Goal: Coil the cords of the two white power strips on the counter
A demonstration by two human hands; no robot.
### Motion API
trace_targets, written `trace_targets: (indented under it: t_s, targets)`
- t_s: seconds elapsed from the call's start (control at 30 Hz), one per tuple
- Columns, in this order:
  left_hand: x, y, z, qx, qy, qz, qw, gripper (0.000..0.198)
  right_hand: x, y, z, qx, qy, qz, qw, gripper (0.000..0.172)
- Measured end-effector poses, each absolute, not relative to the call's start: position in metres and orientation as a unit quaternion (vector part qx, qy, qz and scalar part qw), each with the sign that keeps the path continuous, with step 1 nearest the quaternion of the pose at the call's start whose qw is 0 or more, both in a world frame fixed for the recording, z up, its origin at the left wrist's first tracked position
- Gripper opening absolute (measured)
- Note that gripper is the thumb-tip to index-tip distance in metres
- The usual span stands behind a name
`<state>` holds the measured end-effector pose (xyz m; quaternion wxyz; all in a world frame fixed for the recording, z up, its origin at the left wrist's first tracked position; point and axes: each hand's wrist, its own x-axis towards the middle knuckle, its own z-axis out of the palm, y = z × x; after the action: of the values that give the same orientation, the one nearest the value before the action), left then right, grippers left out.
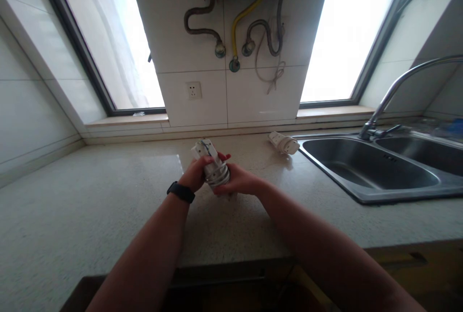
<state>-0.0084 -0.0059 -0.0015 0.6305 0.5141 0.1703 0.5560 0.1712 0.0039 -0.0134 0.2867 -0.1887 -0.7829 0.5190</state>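
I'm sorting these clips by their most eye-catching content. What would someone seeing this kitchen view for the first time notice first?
At the centre, the left hand and right hand together grip a white power strip with its cord wound round it, above the pale countertop. A second power strip lies beside the steel sink on the right, and hoses loop down the tiled wall between two bright windows.

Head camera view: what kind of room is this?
Most likely a home kitchen: a steel double sink with a faucet set in a stone countertop, tiled walls, and hoses under a wall-mounted heater.
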Motion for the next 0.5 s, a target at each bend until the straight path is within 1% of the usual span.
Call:
trace_targets:
  t_s: [0.1,0.17,0.23,0.27,0.3,0.37,0.43,0.5]
  targets:
    - [-0.012,-0.009,0.004,0.537,0.154,0.512,0.652,0.028,0.170,-0.001,-0.012,-0.151,-0.755,0.573,0.281,0.064]
    - [-0.011,-0.012,0.007,0.532,0.151,0.515,0.655,0.033,0.168,-0.005,-0.010,-0.145,-0.713,0.625,0.283,0.066]
    - [-0.008,-0.013,0.009,0.526,0.171,0.551,0.625,0.035,0.166,-0.007,-0.008,-0.163,-0.656,0.676,0.294,0.068]
    - [-0.006,-0.014,0.010,0.537,0.191,0.575,0.588,0.033,0.165,-0.007,-0.007,-0.179,-0.635,0.688,0.303,0.067]
    - [-0.004,-0.013,0.010,0.555,0.215,0.595,0.541,0.030,0.164,-0.007,-0.006,-0.194,-0.627,0.686,0.314,0.067]
    - [0.000,-0.012,0.009,0.581,0.257,0.620,0.460,0.028,0.161,-0.007,-0.005,-0.219,-0.653,0.643,0.336,0.068]
    - [0.002,-0.011,0.009,0.572,0.271,0.645,0.429,0.031,0.158,-0.006,-0.007,-0.240,-0.692,0.576,0.362,0.070]
    - [0.003,-0.010,0.011,0.544,0.278,0.672,0.418,0.033,0.155,-0.004,-0.012,-0.282,-0.718,0.503,0.390,0.077]
